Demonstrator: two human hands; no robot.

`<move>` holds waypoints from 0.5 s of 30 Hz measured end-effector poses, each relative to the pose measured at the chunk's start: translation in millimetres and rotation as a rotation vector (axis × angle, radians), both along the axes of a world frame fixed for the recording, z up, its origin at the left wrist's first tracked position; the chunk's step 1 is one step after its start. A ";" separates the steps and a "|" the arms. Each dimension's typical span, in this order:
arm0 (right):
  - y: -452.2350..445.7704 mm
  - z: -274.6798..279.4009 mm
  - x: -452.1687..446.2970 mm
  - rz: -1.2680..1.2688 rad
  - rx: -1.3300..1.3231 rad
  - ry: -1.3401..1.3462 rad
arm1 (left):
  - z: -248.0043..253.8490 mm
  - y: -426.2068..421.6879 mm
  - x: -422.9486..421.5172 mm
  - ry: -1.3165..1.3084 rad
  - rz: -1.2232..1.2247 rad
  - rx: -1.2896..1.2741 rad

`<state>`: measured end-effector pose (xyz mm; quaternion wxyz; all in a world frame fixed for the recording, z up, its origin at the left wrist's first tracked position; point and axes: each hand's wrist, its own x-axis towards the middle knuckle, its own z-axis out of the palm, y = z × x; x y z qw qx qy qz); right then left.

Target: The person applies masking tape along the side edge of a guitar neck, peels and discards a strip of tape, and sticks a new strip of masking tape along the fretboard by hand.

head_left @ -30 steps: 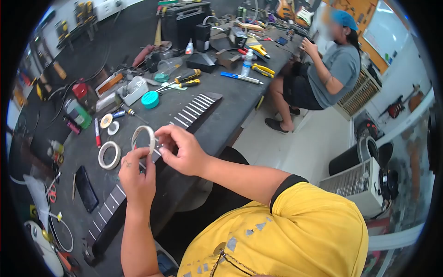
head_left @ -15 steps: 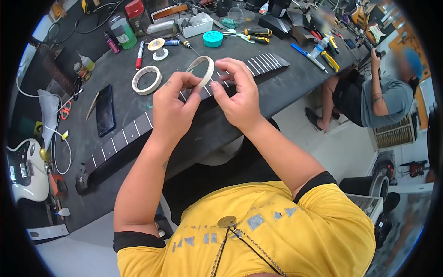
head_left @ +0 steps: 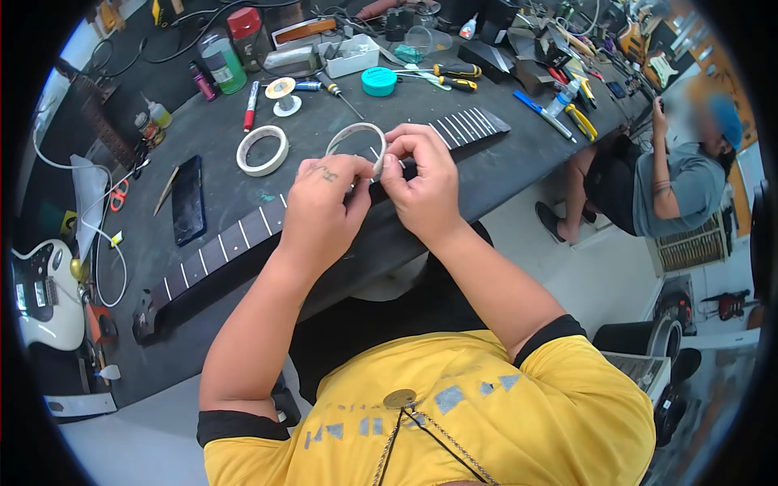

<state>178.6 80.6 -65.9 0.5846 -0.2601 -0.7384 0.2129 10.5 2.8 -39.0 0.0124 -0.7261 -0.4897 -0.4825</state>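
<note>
A thin roll of masking tape (head_left: 357, 127) is held up between my two hands, tilted, above the guitar neck. My right hand (head_left: 423, 182) pinches its right side between thumb and fingers. My left hand (head_left: 324, 202) is closed at the roll's lower edge, its back turned up; its fingertips are partly hidden. Beneath my hands the dark guitar neck (head_left: 230, 241) with pale frets lies diagonally along the bench's near edge, its middle part covered by my hands. A second, thicker roll of masking tape (head_left: 250, 168) lies flat behind my left hand.
The black bench (head_left: 324, 130) carries a phone (head_left: 189, 202), a red marker (head_left: 252, 107), a spool (head_left: 283, 104), a teal tin (head_left: 378, 82), screwdrivers (head_left: 454, 77) and yellow-handled pliers (head_left: 581, 121). A white guitar body (head_left: 57, 312) is at far left. A person (head_left: 681, 178) sits at right.
My right thumb and fingers have closed onto the tape roll's side. My left hand has turned with its back upward and shifted slightly right, and the roll sits a little lower.
</note>
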 end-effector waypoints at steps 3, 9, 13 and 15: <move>-0.9 0.4 1.2 -0.027 0.006 0.006 | 5.0 -2.7 2.8 0.017 0.000 -0.093; 2.2 -5.8 11.8 0.036 -0.141 0.170 | 3.7 -1.7 -0.1 0.111 -0.031 -0.146; 19.6 -18.5 42.4 0.015 -0.202 0.238 | -1.3 -1.8 -2.6 0.092 -0.003 -0.138; 20.1 -16.8 57.7 0.028 -0.368 0.237 | -0.9 -2.5 -4.3 0.087 -0.003 -0.145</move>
